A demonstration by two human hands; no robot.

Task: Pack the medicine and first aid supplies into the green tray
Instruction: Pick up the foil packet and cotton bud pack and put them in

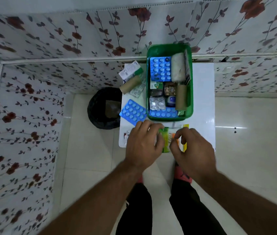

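Note:
The green tray stands on a small white table. It holds a blue blister pack, a white gauze roll, a brown bandage roll, silver strips and small packets. At the table's near edge, my left hand and my right hand both pinch a green and orange packet lying between them. Left of the tray lie another blue blister pack, a brown roll and a white and green box.
A black bin stands on the tiled floor left of the table. Flowered walls close in behind and on the left. My legs and red footwear show below the table's near edge. A small strip pokes out under my left hand.

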